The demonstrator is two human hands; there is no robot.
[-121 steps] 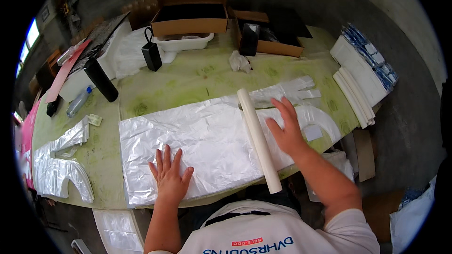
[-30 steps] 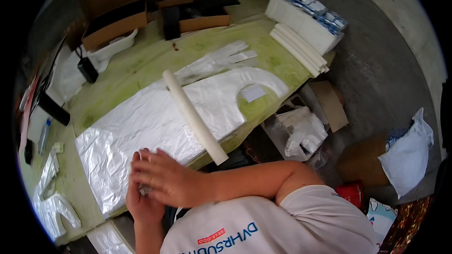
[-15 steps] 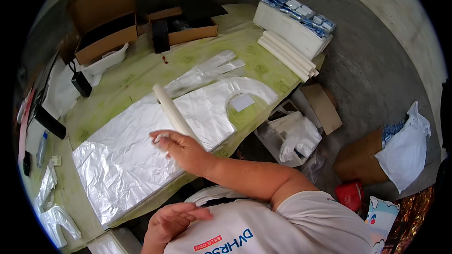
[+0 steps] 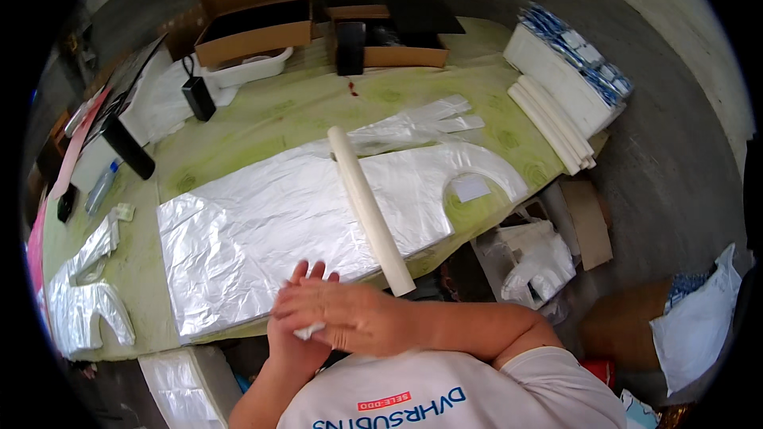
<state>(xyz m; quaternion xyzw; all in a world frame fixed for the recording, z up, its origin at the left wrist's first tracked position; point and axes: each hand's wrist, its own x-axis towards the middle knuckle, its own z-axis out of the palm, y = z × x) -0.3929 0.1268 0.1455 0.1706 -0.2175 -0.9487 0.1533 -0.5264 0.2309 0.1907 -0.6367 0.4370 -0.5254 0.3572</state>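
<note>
My right hand [image 4: 354, 319] lies across my left hand [image 4: 290, 342] in front of my body at the table's near edge. A small white crumpled piece [image 4: 308, 331] shows under the right hand, by its thumb; its kind cannot be made out. The left fingertips stick out, stretched, beyond the right hand, and the left palm is hidden. Beyond the hands lies a stack of thin, clear plastic aprons or bags [image 4: 270, 230] with a curved cut-out at the right end. Across it rests a cream-coloured roll [image 4: 369, 218], touched by neither hand.
More cream rolls [image 4: 548, 123] lie by a white box [image 4: 556, 71] topped with blue packets. Cardboard boxes [image 4: 262, 40] stand at the back of the green-covered table [image 4: 262, 123]. Folded plastic [image 4: 87, 310] lies left. Open boxes and a white bag [image 4: 699, 326] stand on the right floor.
My right hand has come from over the plastic stack back toward my body and onto the left hand. The view has shifted, so the table appears farther right.
</note>
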